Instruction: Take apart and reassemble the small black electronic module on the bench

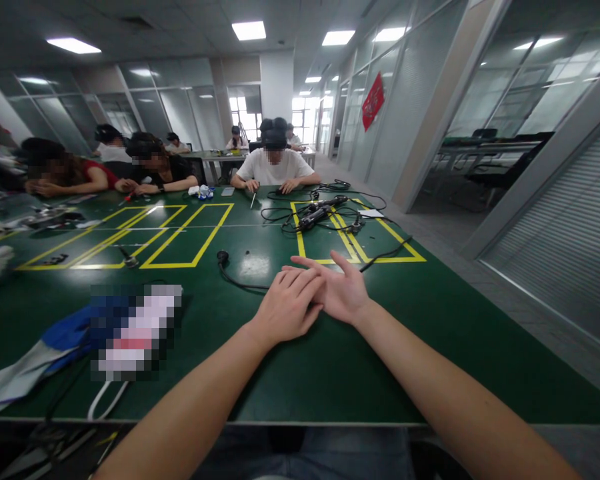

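My left hand (290, 308) lies over the fingers and palm of my right hand (347, 293), a little above the green table (310, 387). The left fingers are stretched out and its thumb stands apart; what lies under the fingertips is hidden. My right hand is turned palm up, with its thumb and index finger spread, and nothing shows in it. Behind both hands runs a black cable (245, 287), which ends at the left in a round plug (223, 257). Neither hand visibly grips the cable.
Black tools with tangled cables (323, 212) lie inside yellow tape outlines. A blue-and-white cloth (55, 340) and a blurred-out pink object (140, 330) are at the left. Across the table sits a person in a white shirt (275, 167); other people sit further left.
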Tool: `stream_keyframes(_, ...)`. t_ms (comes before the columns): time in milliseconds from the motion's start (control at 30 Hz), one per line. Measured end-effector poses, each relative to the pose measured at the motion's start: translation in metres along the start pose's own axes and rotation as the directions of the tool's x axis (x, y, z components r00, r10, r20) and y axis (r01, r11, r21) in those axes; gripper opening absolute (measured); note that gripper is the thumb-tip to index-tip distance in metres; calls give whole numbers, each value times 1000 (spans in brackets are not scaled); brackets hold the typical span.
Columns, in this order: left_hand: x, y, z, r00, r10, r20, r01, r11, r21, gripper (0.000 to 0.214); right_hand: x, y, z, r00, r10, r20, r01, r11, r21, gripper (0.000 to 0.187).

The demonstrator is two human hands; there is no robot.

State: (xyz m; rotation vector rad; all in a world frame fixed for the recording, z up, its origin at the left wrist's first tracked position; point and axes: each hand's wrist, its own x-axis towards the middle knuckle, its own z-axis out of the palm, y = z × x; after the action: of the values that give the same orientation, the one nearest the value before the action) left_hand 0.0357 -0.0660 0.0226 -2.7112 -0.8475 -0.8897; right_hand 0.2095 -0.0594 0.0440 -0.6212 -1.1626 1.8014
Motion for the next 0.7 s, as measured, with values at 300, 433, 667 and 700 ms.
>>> stream_keyframes(300,3,-1,-3,1000,4,14,-4,1000,-6,17,1,2,0,998,-53,-27,52,998,-22,69)
stream_keyframes(433,1,-12,-1,994,-106,7,106,993,48,15,8,7,-17,964,-211,-164,165,954,-252,55)
stream_keyframes(667,-5,-38,8,936,-338,94,347,932,-107,33,22,13,-58,823,-427,-375,53,715,-697,26)
stream_keyframes(700,-5,-40,9,936,-331,121,346,929,-134,35,23,15,-62,821,-441,-362,40,677,-735,24)
